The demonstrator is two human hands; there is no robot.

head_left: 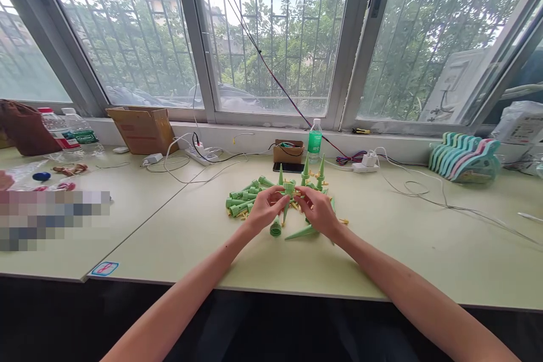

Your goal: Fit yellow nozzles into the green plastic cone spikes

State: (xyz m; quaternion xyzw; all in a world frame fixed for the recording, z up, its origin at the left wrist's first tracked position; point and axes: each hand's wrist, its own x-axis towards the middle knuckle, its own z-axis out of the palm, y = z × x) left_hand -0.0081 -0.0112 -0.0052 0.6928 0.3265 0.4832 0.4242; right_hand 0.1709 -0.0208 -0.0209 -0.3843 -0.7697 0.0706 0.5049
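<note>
Between my two hands, a green plastic watering spike (pixel 289 187) is held with its threaded collar up and its tip pointing down. My left hand (pixel 268 206) pinches it from the left. My right hand (pixel 317 209) closes its fingertips at the right side of the same spike; any small part between them is hidden. Left of my hands lies a pile of green spikes (pixel 242 203) with small yellow valves among them. Several spikes (pixel 306 171) stand tip up behind my right hand. Below, one loose spike (pixel 302 232) lies near a green collared piece (pixel 275 228).
Behind the pile are a dark phone (pixel 290 167), a small cardboard box (pixel 288 153) and a green-labelled bottle (pixel 314 140). Power strips (pixel 365 166) and white cables run along the window side. Pastel hangers (pixel 464 158) stand at right, a larger carton (pixel 142 130) at left.
</note>
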